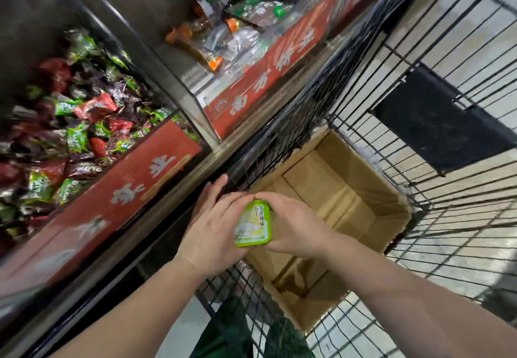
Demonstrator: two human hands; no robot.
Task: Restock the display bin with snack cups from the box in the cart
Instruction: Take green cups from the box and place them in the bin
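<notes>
A green snack cup (253, 226) with a printed foil lid sits between both my hands, above the near edge of the cardboard box (361, 187). My left hand (212, 229) cups it from the left and my right hand (293, 223) grips it from the right and above. The open box lies in the black wire cart (436, 217), and its visible inside looks empty. The display bin (195, 58) behind a red label panel holds a few clear-wrapped snacks at the top centre.
A second bin (72, 122) at the left is piled with red, green and purple wrapped candies behind its own red panel. A metal shelf rail (173, 203) runs between the bins and the cart. A black flap (436, 125) hangs on the cart's far side.
</notes>
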